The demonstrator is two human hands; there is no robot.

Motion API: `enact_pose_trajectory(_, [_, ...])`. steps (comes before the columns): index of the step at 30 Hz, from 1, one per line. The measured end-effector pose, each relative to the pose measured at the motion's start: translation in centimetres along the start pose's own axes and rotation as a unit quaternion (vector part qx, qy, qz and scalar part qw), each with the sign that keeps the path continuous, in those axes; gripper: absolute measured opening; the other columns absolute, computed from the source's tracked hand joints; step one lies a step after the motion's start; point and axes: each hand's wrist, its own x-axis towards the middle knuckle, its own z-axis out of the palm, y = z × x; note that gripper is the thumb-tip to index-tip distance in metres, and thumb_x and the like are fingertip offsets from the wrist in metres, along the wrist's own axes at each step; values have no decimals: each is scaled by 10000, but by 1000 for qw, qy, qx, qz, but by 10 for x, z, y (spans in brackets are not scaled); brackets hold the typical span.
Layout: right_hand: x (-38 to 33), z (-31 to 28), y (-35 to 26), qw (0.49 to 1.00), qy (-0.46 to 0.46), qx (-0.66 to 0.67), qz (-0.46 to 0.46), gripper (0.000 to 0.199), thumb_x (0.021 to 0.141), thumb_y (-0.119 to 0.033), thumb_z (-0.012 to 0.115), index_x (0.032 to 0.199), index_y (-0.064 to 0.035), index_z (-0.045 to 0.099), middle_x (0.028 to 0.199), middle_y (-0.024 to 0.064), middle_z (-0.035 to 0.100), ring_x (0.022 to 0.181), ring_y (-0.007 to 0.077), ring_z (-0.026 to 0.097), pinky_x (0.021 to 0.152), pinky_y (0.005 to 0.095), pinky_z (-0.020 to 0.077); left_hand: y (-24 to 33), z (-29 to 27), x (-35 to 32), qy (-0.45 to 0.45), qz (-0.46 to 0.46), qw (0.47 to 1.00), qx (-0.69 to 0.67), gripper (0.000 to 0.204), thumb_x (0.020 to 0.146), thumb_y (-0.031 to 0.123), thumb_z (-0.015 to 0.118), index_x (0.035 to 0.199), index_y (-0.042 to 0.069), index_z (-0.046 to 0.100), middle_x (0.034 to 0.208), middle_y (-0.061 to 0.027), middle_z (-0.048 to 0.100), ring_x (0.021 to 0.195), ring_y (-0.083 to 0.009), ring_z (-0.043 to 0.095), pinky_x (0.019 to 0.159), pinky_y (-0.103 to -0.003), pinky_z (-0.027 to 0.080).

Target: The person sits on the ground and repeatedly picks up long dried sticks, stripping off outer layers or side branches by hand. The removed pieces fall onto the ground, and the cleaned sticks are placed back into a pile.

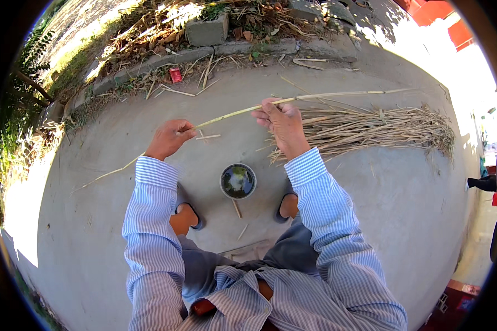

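Note:
A long, thin straw-coloured stalk (229, 115) stretches across in front of me, held at a slight slant and rising to the right. My left hand (170, 139) is closed round it, and a thinner end trails down past that hand to the left. Farther along, my right hand (284, 126) pinches the same stalk between thumb and fingers, palm partly turned up. To the right of that hand lies a thick bundle of dry stalks (378, 129) on the concrete. Between my feet stands a round container (238, 165) holding dark, reflecting liquid (238, 182).
Short stalk pieces (237, 209) lie by the container and beyond my hands. A low kerb (149, 67) runs across the far side, with a concrete block (207, 30), dry leaves and a red packet (175, 75) near it. Green plants grow at the far left.

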Motion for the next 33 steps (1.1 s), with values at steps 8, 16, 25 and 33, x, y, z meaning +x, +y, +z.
enact_pose_trajectory(8, [5,-31,-21,999,53,-2,-8,345,904,-222,638,1087,55,545,940,119,639,844,207,671,692,276,531,-38,-18,-29,80,11,948,309,158,725,186,710,740,77,596,677,-78,602,745,-270,587,754,-398,399])
enact_pose_trajectory(16, [-18,27,31,992,-100,-25,66,330,891,-239,664,1080,21,591,892,57,629,776,133,616,703,253,517,90,41,2,101,172,980,15,186,763,218,723,785,52,642,680,-89,639,714,-236,621,662,-362,429])
enact_pose_trajectory(25, [5,-35,-28,999,47,-6,12,282,869,-264,689,959,-5,619,804,56,633,692,108,594,609,232,496,87,3,-21,68,100,992,17,165,754,187,727,772,48,640,666,-93,636,598,-254,607,542,-357,438])
enact_pose_trajectory(33, [19,-107,-42,996,79,32,22,216,875,-254,687,951,-58,641,762,20,643,695,99,632,588,207,520,86,3,-26,108,174,974,101,189,765,270,677,754,91,618,707,-71,632,707,-283,607,661,-403,435])
